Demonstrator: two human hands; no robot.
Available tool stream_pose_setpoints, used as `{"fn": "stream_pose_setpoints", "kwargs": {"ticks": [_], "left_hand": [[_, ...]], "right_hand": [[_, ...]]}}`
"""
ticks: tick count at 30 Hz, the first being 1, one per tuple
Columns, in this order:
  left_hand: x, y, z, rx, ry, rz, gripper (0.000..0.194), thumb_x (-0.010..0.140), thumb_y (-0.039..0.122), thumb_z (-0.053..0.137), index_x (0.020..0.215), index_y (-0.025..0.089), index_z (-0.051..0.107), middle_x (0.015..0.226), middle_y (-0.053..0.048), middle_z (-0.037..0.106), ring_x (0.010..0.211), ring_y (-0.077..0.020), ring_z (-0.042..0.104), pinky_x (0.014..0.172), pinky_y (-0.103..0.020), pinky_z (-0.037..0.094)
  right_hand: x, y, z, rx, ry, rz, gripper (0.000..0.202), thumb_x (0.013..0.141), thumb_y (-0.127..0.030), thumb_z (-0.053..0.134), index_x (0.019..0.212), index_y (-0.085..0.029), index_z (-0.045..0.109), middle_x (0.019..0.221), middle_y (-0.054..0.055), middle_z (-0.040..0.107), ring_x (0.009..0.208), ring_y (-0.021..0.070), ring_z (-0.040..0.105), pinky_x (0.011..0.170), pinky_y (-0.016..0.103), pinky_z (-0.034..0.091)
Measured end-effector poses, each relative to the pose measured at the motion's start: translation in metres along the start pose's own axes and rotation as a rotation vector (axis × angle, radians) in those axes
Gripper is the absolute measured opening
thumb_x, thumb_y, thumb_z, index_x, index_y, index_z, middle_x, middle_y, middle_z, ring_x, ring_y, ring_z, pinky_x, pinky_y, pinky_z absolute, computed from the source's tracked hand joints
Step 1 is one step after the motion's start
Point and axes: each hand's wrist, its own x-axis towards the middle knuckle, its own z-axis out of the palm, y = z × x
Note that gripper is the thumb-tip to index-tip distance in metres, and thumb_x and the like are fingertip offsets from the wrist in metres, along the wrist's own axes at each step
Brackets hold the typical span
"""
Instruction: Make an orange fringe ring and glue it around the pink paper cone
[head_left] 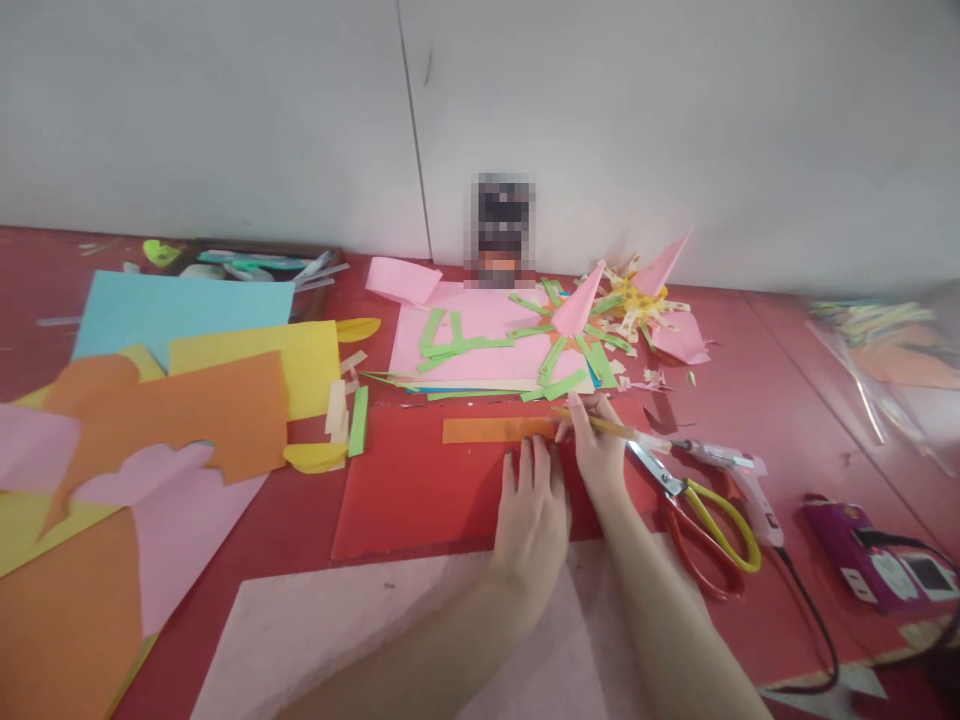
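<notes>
An orange paper strip (480,431) lies across a red sheet (420,490) in front of me. My left hand (534,510) rests flat, fingers stretched out, with its fingertips at the strip's lower edge. Close by on the right, my right hand (600,460) is closed around a yellow pencil (611,426), its tip over the strip's right end. Scissors (686,490) with one yellow and one red handle lie just right of that hand. Beyond them is a glue gun (739,470) with a dark cable.
Coloured paper sheets (217,410) pile up at the left. Behind the red sheet, green strips and a pink cone (581,303) sit on pink paper. A purple box (847,550) with a socket stands at right. The wall (262,120) bounds the far side.
</notes>
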Motion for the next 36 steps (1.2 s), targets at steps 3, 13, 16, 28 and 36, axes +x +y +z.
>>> {"fn": "stream_pose_setpoints", "kwargs": {"ticks": [3, 13, 16, 28, 36], "left_hand": [[-0.0004, 0.0008, 0.0005, -0.005, -0.003, -0.016, 0.039, 0.08, 0.013, 0.039, 0.116, 0.004, 0.052, 0.124, -0.02, 0.047, 0.117, -0.0295, 0.042, 0.095, -0.045, 0.039], [-0.0025, 0.0019, -0.0013, 0.028, -0.027, -0.023, 0.041, 0.079, 0.01, 0.039, 0.118, 0.001, 0.05, 0.125, -0.021, 0.045, 0.117, -0.0292, 0.042, 0.096, -0.042, 0.04], [-0.0021, 0.0017, -0.0006, 0.026, -0.024, -0.019, 0.041, 0.078, 0.007, 0.039, 0.117, 0.001, 0.05, 0.124, -0.022, 0.046, 0.117, -0.029, 0.043, 0.096, -0.041, 0.04], [-0.0007, 0.0001, 0.0013, 0.053, 0.013, 0.023, 0.036, 0.078, 0.01, 0.044, 0.11, 0.002, 0.057, 0.117, -0.022, 0.052, 0.11, -0.0321, 0.049, 0.088, -0.043, 0.045], [-0.0003, -0.0004, 0.002, 0.084, 0.029, 0.036, 0.035, 0.075, 0.01, 0.047, 0.107, 0.002, 0.059, 0.117, -0.022, 0.052, 0.11, -0.0327, 0.049, 0.088, -0.043, 0.045]], "right_hand": [[0.0038, 0.0026, -0.0007, -0.008, -0.076, 0.028, 0.022, 0.08, -0.041, 0.048, 0.073, -0.021, 0.043, 0.043, -0.007, 0.049, 0.052, 0.0133, 0.058, 0.061, 0.026, 0.047], [0.0047, -0.0018, 0.0003, -0.111, -0.123, 0.009, 0.026, 0.081, -0.041, 0.046, 0.065, -0.021, 0.043, 0.047, -0.005, 0.052, 0.045, 0.0099, 0.05, 0.057, 0.023, 0.043], [0.0048, -0.0024, 0.0, -0.11, -0.126, 0.019, 0.028, 0.079, -0.042, 0.048, 0.061, -0.021, 0.044, 0.048, -0.004, 0.052, 0.048, 0.0103, 0.051, 0.056, 0.022, 0.042], [0.0022, 0.0014, 0.0007, -0.13, -0.069, 0.012, 0.031, 0.076, -0.035, 0.052, 0.055, -0.022, 0.034, 0.037, -0.009, 0.039, 0.036, 0.0081, 0.041, 0.046, 0.021, 0.037], [0.0024, 0.0029, 0.0, -0.206, -0.072, 0.025, 0.029, 0.075, -0.033, 0.05, 0.055, -0.022, 0.033, 0.035, -0.009, 0.038, 0.035, 0.0082, 0.041, 0.046, 0.02, 0.036]]}}
